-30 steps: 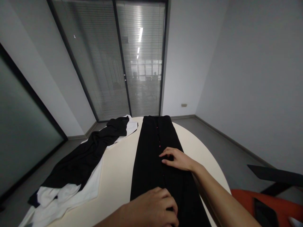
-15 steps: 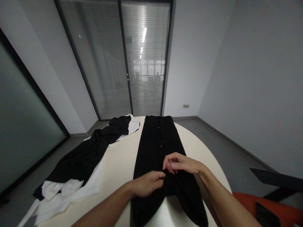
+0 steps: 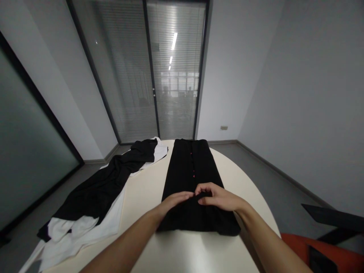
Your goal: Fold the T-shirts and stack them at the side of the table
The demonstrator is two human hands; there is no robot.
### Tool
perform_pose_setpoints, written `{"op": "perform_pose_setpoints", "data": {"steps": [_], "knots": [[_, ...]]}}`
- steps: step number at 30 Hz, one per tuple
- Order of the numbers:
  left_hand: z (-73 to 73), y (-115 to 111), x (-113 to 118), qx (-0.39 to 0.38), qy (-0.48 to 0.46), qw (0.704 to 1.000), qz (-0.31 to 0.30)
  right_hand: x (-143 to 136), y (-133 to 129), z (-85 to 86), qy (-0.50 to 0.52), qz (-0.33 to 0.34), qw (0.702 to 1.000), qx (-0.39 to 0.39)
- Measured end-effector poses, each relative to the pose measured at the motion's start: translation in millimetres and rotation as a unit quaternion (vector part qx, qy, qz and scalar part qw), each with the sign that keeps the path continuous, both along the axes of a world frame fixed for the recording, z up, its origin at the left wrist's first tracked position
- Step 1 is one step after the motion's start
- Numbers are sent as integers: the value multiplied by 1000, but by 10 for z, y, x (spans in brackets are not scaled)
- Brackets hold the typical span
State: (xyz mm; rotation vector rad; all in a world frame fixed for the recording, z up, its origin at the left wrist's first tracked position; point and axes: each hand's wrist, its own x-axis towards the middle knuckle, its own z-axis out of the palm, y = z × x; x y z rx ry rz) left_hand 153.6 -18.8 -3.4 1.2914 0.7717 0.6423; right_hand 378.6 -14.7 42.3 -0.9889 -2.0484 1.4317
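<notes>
A black garment [image 3: 183,163] lies lengthwise on the round cream table [image 3: 146,193], with small pink-red spots along its middle line. Its near end is doubled over, and a straight folded edge crosses the table in front of me. My left hand [image 3: 176,200] rests on the fabric at the left, its fingers stretched out flat and its thumb hidden. Just to the right, my right hand [image 3: 220,196] is closed, thumb and curled fingers around a bit of the black cloth. The fingertips of both hands almost meet over the middle of the garment.
Black clothing [image 3: 96,189] and white clothing [image 3: 110,220] lie heaped along the table's left side. An orange chair [image 3: 298,244] with a black armrest [image 3: 332,218] stands at the lower right. Beyond the table are a glass partition with blinds [image 3: 176,102] and a grey wall.
The garment's near end, which hung in two lobes toward me, is now folded into a straight edge farther away. My left hand has moved forward and its fingers have straightened.
</notes>
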Motion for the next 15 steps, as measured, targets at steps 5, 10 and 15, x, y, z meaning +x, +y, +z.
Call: {"op": "perform_pose_setpoints", "data": {"steps": [5, 10, 15], "knots": [[180, 116, -343, -4, -65, 997, 52, 66, 197, -127, 72, -160, 984, -43], [57, 124, -447, 206, 119, 962, 136, 163, 322, -235, 80, -295, 946, -111], [-6, 47, -401, 335, 217, 910, 115, 184, 315, -279, 77, -305, 940, -135]]}}
